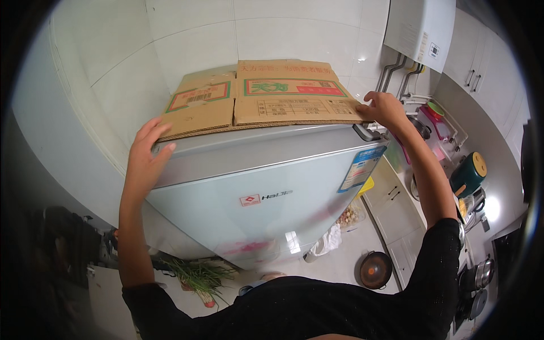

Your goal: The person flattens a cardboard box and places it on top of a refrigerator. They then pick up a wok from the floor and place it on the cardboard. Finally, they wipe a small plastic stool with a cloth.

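Observation:
A flattened cardboard box (293, 97) with red and green printing lies on top of a refrigerator (255, 174) with a pale glossy door. My left hand (148, 153) is at the box's front left corner. Its fingers are spread along the cardboard edge, and the thumb is over the refrigerator's top edge. At the front right corner, my right hand (384, 111) has its thumb on the cardboard and the index finger bent at the side edge. The other right fingers are partly hidden. Below the right hand is a grey hinge cover (367, 132).
White tiled wall (191, 29) stands behind the refrigerator. A water heater (418, 34) with pipes hangs at right, above a cluttered counter. On the floor are a wok (375, 270), a white plastic bag (327, 242) and green onions (199, 272).

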A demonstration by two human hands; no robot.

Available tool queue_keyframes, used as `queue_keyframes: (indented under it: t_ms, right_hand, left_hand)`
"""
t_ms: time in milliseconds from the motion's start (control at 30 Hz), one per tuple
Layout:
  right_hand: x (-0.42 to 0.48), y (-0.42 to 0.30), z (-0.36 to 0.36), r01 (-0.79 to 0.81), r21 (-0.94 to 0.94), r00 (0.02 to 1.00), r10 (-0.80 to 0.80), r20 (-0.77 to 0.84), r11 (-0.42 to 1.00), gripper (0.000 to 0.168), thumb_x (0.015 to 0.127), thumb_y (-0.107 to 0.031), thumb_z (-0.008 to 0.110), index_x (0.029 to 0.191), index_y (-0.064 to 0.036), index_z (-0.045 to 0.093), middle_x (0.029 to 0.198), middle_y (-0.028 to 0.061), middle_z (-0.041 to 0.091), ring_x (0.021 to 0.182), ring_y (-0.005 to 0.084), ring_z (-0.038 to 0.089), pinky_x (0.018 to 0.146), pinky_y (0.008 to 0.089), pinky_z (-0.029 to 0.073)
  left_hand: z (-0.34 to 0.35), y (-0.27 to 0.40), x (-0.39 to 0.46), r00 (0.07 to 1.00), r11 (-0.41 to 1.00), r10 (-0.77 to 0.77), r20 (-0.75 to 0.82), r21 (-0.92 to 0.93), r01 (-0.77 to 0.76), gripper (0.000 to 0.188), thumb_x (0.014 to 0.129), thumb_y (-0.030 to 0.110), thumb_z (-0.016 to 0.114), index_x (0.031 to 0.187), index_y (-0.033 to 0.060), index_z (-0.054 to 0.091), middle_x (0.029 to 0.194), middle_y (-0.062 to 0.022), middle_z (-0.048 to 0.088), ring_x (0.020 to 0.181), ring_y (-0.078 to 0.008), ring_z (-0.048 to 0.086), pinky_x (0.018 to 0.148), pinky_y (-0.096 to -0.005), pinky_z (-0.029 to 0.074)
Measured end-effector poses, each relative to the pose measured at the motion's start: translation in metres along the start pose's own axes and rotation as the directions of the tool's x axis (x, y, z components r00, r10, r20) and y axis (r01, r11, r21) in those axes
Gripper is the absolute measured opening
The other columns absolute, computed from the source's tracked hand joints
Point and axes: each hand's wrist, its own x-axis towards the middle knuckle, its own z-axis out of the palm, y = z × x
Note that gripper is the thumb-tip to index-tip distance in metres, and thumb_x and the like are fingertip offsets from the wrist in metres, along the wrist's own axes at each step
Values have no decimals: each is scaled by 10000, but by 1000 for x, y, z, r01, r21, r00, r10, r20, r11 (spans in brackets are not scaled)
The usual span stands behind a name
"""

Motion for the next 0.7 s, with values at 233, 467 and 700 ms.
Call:
queue_keyframes:
  t_ms: [233, 467, 700]
  right_hand:
    - [-20, -22, -2, 420, 6, 903, -418, -98, 907, 552, 849, -430, 679, 1260, -71, 596, 1340, 216, 519, 1197, 368, 529, 1010, 411, 437]
    - [-25, -22, 19, 324, 353, 934, -357, 31, 878, 664, 863, -471, 655, 1349, -42, 514, 1395, 208, 472, 1276, 350, 469, 1077, 406, 367]
    - [-30, -19, 28, 342, 421, 938, -332, -101, 840, 662, 808, -479, 712, 1262, -13, 591, 1336, 209, 530, 1244, 339, 502, 1037, 395, 415]
  left_hand:
    - [4, -16, 17, 985, 993, -120, 126, 32, 117, 458, 864, 159, 645, 1281, -9, 553, 1373, -198, 506, 1264, -320, 489, 1032, -365, 394]
    - [11, -26, 11, 998, 985, -11, 68, 173, -1, 392, 879, 189, 629, 1186, -52, 593, 1232, -215, 603, 1142, -349, 562, 965, -375, 444]
    - [10, -8, 12, 988, 972, -131, -85, 183, 144, 218, 879, 182, 630, 944, -23, 669, 925, -156, 671, 860, -298, 619, 761, -367, 480]
